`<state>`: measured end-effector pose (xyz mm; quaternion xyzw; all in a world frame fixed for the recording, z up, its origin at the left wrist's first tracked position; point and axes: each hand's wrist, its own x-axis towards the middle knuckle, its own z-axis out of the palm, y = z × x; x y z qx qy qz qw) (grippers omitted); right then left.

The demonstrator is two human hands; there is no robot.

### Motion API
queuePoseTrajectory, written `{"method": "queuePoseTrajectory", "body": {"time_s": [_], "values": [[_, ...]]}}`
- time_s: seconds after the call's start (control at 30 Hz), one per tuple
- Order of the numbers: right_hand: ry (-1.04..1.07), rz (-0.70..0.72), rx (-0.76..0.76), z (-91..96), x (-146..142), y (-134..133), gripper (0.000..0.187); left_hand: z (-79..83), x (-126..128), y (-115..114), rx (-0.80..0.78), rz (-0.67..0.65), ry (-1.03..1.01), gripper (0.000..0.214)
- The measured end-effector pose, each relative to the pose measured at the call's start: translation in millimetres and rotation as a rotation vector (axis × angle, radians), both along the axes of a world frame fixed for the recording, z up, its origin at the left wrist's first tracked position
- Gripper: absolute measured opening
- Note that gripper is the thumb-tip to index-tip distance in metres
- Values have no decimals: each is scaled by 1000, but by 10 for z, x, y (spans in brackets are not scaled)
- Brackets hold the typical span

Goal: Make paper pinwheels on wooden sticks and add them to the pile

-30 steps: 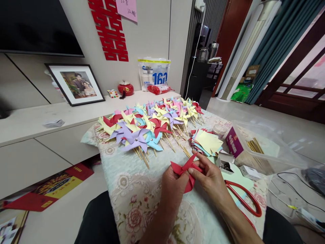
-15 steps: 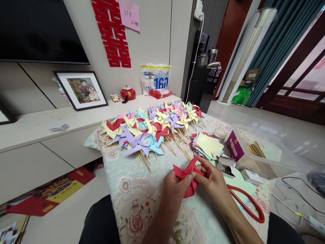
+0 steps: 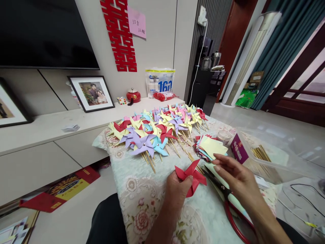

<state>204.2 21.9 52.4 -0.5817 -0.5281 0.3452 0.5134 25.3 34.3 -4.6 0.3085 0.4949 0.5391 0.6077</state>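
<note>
A red paper pinwheel [image 3: 197, 178] is pinched in my left hand [image 3: 177, 188], the thumb pressing its middle. No stick shows on it. My right hand [image 3: 237, 176] hovers to the right with its fingers apart and nothing seen in them. Beneath that hand lie scissors [image 3: 225, 190] with red handles, partly hidden by my wrist. Just beyond its fingertips rests a stack of cut coloured paper squares [image 3: 212, 147], yellow on top. Several loose wooden sticks [image 3: 191, 156] lie between the stack and the red pinwheel.
Many finished pinwheels [image 3: 144, 145] on sticks cover the table's far side. A clear plastic box [image 3: 273, 166] with sticks stands at the right, a small round tub [image 3: 224, 136] beside it. The floral tablecloth [image 3: 142, 203] hangs over the near left edge. Cables [image 3: 299, 203] lie at the far right.
My right hand has let go of the red pinwheel and moved right, above the scissors. My left hand still holds the pinwheel. The whole view has shifted slightly to the left.
</note>
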Motion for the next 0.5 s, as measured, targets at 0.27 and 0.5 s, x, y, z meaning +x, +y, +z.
{"method": "queuePoseTrajectory", "body": {"time_s": [0.27, 0.5], "values": [[-462, -345, 47, 546, 721, -10, 47, -25, 12, -20, -3, -5, 66, 17], [-996, -357, -217, 882, 1654, 522, 33, -56, 36, -5, 22, -18, 51, 16]]}}
